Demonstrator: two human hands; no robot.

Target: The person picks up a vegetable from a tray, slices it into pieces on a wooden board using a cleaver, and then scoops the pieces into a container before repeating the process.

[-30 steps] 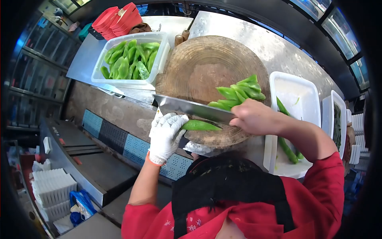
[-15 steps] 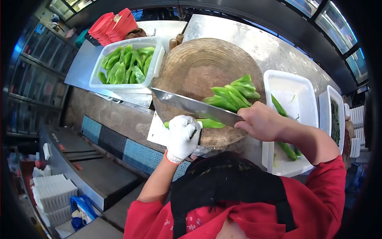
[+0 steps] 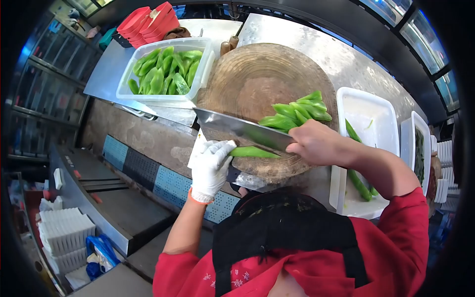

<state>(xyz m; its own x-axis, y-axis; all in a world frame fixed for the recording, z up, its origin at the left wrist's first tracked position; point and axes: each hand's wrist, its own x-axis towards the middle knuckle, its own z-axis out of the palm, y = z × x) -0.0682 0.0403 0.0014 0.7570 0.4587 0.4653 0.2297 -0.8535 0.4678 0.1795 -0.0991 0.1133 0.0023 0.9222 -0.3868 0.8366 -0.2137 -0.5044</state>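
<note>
My left hand (image 3: 210,171), in a white glove, is closed around the left end of a long green pepper (image 3: 255,152). The pepper lies flat across the near edge of a round wooden chopping block (image 3: 267,62). In my right hand (image 3: 316,143) is the handle of a wide cleaver (image 3: 237,129), hidden under the fingers. Its blade points left and hangs just beyond the pepper, apart from my glove. Cut green pepper pieces (image 3: 302,110) are heaped on the block behind the blade, close to my right knuckles.
A clear plastic tub (image 3: 153,98) of green pepper pieces stands at the left. To the right, a white tub (image 3: 366,104) holds several whole peppers (image 3: 358,185), beside a narrower white tray (image 3: 413,148). Red baskets (image 3: 148,27) are stacked at the back left; wooden handles (image 3: 229,46) stick up behind the block.
My left hand has shifted left to the pepper's end, uncovering more of the pepper. The cleaver stays in my right hand, about where it was. The whole view has shifted slightly.
</note>
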